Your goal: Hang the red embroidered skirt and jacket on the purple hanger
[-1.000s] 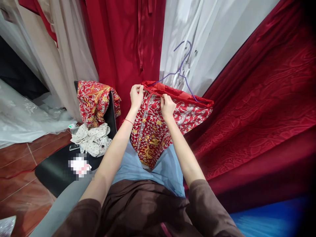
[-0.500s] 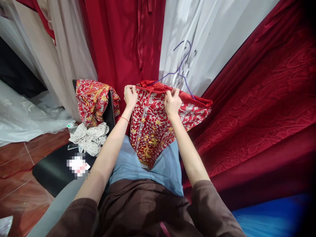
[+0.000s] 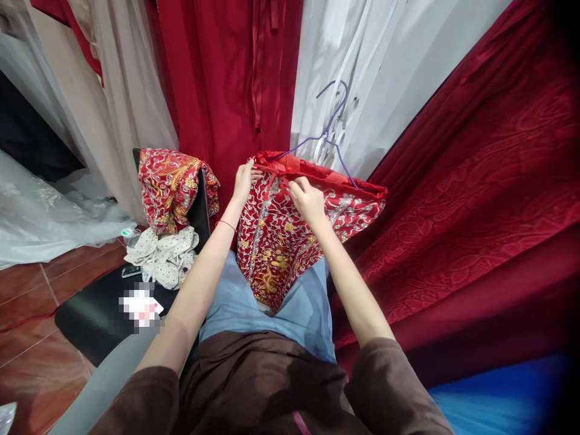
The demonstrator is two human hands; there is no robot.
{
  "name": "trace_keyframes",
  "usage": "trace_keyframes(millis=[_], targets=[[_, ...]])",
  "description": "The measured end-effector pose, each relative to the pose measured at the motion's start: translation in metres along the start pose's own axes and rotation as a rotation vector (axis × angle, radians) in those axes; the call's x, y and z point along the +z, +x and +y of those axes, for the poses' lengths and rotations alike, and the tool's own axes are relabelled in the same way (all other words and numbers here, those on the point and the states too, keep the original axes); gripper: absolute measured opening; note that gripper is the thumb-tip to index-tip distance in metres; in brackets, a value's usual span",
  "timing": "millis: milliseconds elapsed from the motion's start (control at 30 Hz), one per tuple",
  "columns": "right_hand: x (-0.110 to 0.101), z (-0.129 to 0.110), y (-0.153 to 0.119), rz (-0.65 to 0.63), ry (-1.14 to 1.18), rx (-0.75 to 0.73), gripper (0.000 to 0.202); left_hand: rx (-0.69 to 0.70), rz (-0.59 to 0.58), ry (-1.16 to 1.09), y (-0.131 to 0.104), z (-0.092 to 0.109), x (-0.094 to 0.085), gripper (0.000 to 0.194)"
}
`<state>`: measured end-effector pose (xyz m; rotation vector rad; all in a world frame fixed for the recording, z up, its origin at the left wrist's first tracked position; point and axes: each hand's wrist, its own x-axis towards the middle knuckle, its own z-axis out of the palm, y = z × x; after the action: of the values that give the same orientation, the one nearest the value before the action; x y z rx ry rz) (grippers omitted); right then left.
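Drawn closer together since the earlier frame, left hand [image 3: 245,182] and right hand [image 3: 309,198] meet the embroidered red garment [image 3: 276,232] at mid-frame. Above it rises a purple hanger [image 3: 327,132]. Left fingers are loosely extended; right fingers curl, their grip unclear.

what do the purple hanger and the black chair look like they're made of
Hanger: probably coated wire, going by its thin, evenly purple bent line; plastic is possible.
Chair: smooth black seat with a soft sheen, perhaps plastic or leatherette; the look leaves it open.
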<state>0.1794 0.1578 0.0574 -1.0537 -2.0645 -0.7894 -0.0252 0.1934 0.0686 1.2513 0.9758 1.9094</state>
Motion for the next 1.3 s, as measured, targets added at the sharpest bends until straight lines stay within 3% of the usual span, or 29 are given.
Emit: trace_keyframes(millis=[133, 233, 400, 467, 667, 867, 967, 1133, 1300], targets=[[0.001, -0.006, -0.008, -0.076, 0.045, -0.107, 0.033, 0.048, -0.269, -0.029, -0.01, 0.001, 0.019, 0.031], [0.001, -0.008, -0.01, -0.097, 0.166, -0.074, 0.025, 0.071, -0.239, -0.014, -0.01, -0.003, 0.025, 0.034], [0.0, -0.014, 0.008, 0.002, 0.332, 0.249, 0.034, 0.021, -0.262, -0.054, -0.009, -0.005, 0.022, 0.027], [-0.001, -0.016, 0.02, -0.009, 0.321, 0.315, 0.033, 0.016, -0.285, -0.065, -0.01, -0.004, 0.022, 0.025], [-0.013, -0.015, 0.037, -0.133, 0.29, 0.355, 0.028, 0.022, -0.267, -0.065, -0.012, -0.002, 0.022, 0.017], [-0.02, -0.016, 0.035, -0.128, 0.369, 0.402, 0.023, 0.038, -0.247, -0.047, -0.013, -0.004, 0.014, 0.012], [-0.021, -0.022, 0.037, -0.085, 0.501, 0.446, 0.03, 0.155, -0.226, 0.024, -0.014, -0.005, 0.011, 0.015], [-0.009, -0.024, 0.05, -0.054, 0.789, 0.53, 0.043, 0.404, -0.203, 0.224, -0.026, -0.001, 0.013, 0.014], [0.014, -0.007, 0.057, -0.023, 0.881, 0.546, 0.027, 0.359, -0.26, 0.196, -0.027, 0.001, 0.005, 0.009]])
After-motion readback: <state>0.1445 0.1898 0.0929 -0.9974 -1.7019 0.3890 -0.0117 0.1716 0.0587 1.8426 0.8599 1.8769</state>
